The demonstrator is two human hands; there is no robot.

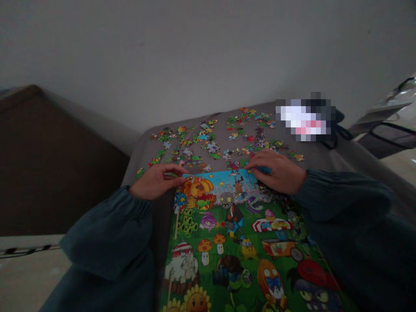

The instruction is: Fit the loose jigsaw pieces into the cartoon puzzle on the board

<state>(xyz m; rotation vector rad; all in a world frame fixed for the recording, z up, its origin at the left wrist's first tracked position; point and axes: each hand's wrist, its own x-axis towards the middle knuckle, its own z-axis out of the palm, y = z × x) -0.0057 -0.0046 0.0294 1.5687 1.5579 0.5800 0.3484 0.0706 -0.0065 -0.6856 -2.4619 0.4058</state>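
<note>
A colourful cartoon puzzle picture (234, 221) with a blue strip along its far edge stretches from the middle of the view to the bottom. I cannot tell whether it is a printed sheet or joined pieces. My left hand (158, 180) pinches its far left corner between thumb and fingers. On the far edge, to the right, my right hand (276, 171) is closed, fingertips at the border, covering that corner. Just beyond both hands, many loose jigsaw pieces (212, 147) lie scattered.
The pieces rest on a grey cloth-covered surface (138, 149) against a pale wall (195, 56). A blurred-out item (303, 119) with dark straps lies at the far right. To the left stands a dark brown panel (58, 164); a cable (29, 250) runs along the floor.
</note>
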